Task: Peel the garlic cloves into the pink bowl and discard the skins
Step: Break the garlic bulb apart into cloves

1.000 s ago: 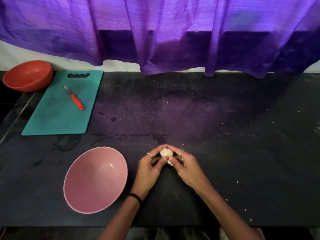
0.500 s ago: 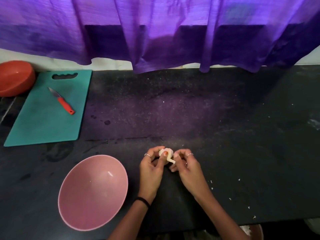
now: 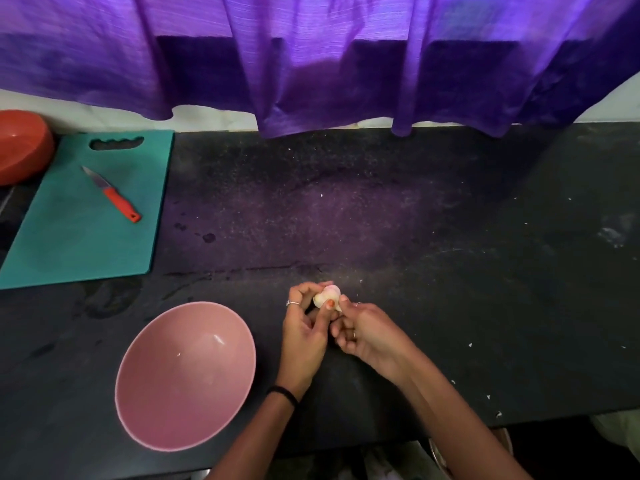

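1. Your left hand (image 3: 304,327) grips one garlic (image 3: 327,296) above the dark counter (image 3: 450,271), fingers curled behind it and the thumb pressed on its front.
2. Your right hand (image 3: 367,332) is curled too, its fingertips pinching at the garlic's lower right edge, where a pale bit of skin sticks out.
3. The garlic sits between both hands, just right of the bowl (image 3: 185,375) and apart from it. Its long axis appears to run from lower left to upper right, the pinkish rounded end pointing up and away from you; which end is the root cannot be told.
4. Count: one garlic in hand, one pink bowl, which stands upright just left of your left wrist with nothing clearly visible inside but a glint.
5. One teal board (image 3: 86,216) lies at the far left with one red-handled knife (image 3: 112,194) on it, blade pointing to the far left corner, handle toward you.
6. One red bowl (image 3: 22,147) sits at the far left edge, touching or just beside the board's corner.
7. Small white flecks dot the counter on your right; a purple curtain (image 3: 311,57) hangs behind.
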`<act>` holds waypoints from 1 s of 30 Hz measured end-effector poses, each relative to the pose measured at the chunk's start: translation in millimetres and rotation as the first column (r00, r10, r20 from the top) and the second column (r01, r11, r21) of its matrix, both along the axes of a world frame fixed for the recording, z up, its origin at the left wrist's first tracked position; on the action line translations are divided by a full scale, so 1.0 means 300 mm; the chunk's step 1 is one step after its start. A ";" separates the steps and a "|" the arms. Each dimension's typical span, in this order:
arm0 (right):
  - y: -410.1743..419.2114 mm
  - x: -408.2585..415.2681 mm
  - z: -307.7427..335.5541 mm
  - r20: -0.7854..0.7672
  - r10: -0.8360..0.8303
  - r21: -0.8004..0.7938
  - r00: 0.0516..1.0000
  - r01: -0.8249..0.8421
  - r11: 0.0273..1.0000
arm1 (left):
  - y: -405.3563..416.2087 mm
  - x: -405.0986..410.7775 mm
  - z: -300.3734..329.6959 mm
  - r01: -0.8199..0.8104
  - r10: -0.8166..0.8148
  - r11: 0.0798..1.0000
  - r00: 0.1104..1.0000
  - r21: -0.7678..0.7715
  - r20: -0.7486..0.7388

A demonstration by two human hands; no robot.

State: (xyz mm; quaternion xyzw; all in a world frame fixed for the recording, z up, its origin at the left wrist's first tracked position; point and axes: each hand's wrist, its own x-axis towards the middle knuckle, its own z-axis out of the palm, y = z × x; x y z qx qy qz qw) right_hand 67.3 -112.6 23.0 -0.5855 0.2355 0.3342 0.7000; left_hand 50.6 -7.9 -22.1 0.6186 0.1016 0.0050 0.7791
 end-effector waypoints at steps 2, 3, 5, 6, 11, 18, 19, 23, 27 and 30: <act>0.021 0.007 -0.005 -0.012 -0.088 0.019 0.996 0.088 0.996 | 0.001 0.001 0.003 0.016 -0.015 1.000 1.000 0.011 -0.006; 0.029 0.011 -0.009 0.003 -0.107 -0.005 0.994 0.107 0.994 | 0.000 0.003 0.006 0.016 -0.016 1.000 1.000 0.025 -0.019; 0.037 0.019 -0.019 0.089 -0.058 -0.125 0.994 0.068 0.990 | -0.004 0.009 0.010 0.002 0.000 0.998 0.999 0.059 -0.041; 0.036 0.022 -0.027 0.143 -0.003 -0.208 0.990 0.033 0.978 | -0.007 0.014 0.013 -0.013 0.017 0.997 0.999 0.081 -0.050; 0.022 0.034 -0.066 0.297 0.142 -0.428 0.944 -0.001 0.904 | -0.007 0.044 0.022 -0.075 0.087 0.963 0.996 0.257 -0.035; 0.008 0.011 -0.106 0.398 0.105 -0.384 0.911 0.062 0.921 | 0.002 0.048 0.016 -0.021 -0.002 0.900 0.999 0.435 0.052; 0.011 0.010 -0.110 0.413 0.100 -0.384 0.905 0.073 0.920 | 0.003 0.049 0.015 -0.019 -0.010 0.893 0.998 0.449 0.061; 0.023 0.011 -0.103 0.430 0.051 -0.355 0.901 0.117 0.928 | 0.004 0.055 0.004 -0.033 0.001 0.879 0.998 0.475 0.069; 0.034 0.014 -0.096 0.443 -0.046 -0.304 0.895 0.199 0.932 | -0.013 0.054 0.014 -0.023 0.015 0.896 1.000 0.444 0.023; 0.056 0.025 -0.090 0.463 -0.119 -0.257 0.879 0.261 0.930 | -0.024 0.065 0.025 -0.049 0.069 0.945 0.996 0.325 -0.052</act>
